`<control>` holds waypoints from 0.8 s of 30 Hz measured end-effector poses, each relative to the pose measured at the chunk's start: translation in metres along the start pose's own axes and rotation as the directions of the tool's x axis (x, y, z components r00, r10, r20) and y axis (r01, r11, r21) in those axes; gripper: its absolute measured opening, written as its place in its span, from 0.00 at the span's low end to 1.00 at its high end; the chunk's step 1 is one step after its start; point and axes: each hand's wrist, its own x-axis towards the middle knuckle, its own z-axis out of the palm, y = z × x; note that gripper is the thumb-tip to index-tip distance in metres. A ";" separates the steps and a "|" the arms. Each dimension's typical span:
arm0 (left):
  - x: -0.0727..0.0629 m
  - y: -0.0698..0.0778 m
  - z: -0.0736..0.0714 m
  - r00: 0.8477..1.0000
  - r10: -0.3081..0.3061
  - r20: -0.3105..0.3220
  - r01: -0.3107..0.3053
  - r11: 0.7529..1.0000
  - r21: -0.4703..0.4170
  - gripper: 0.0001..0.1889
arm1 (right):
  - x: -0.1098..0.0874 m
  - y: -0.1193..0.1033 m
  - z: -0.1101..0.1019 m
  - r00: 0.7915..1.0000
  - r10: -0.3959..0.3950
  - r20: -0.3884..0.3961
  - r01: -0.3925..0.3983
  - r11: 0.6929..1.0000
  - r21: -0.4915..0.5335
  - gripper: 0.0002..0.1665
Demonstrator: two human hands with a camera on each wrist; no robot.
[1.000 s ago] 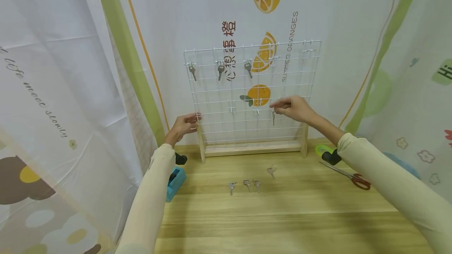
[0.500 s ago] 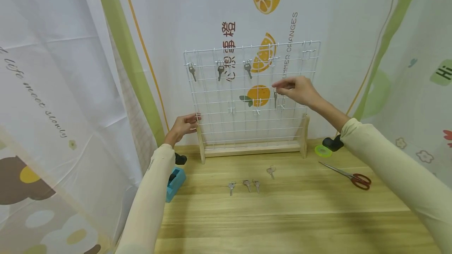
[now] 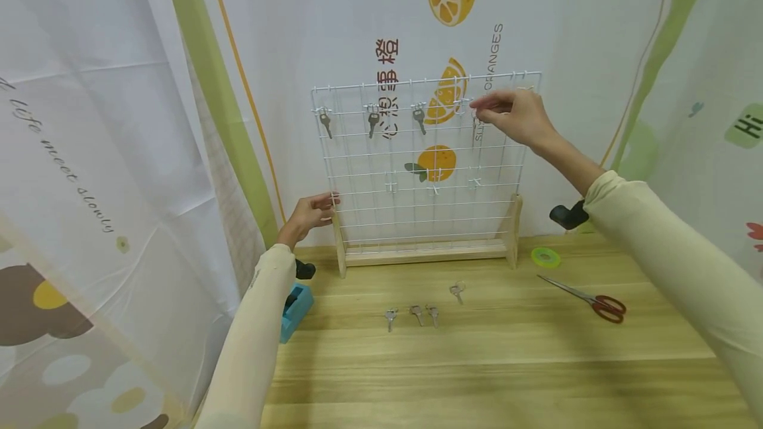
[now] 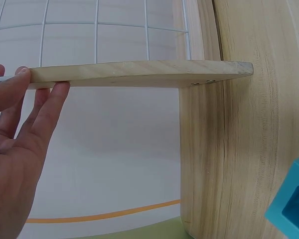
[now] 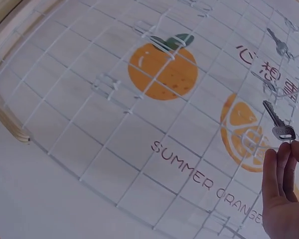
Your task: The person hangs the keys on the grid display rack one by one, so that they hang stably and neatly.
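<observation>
A white wire grid rack (image 3: 393,207) stands upright in a wooden base. My left hand (image 3: 306,216) grips its left wooden post (image 4: 124,70), thumb and fingers on opposite sides. High at the right of the grid, my right hand (image 3: 518,118) pinches a key (image 5: 279,122) by its ring, close to an upper-row hook (image 3: 463,103). Whether the ring touches the hook I cannot tell. Three keys hang along the upper row: a left key (image 3: 324,123), a middle key (image 3: 373,121) and a right key (image 3: 419,116). Several loose keys (image 3: 416,314) lie on the table before the rack.
Lower hooks (image 3: 434,189) bear no keys. On the wooden table (image 3: 477,376), red-handled scissors (image 3: 608,308) and a green tape roll (image 3: 545,257) lie at right. A blue tape dispenser (image 3: 296,312) sits beside my left forearm. Printed curtains (image 3: 250,5) surround the table.
My right hand has risen with its key from beside the lower hooks to the upper row, shifting slightly right. My left hand keeps its place on the post.
</observation>
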 end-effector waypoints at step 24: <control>0.000 -0.001 0.001 1.000 0.013 0.008 -0.013 1.000 -0.017 0.28 | 0.030 0.001 0.008 0.995 0.084 -0.062 -0.081 0.996 0.049 0.16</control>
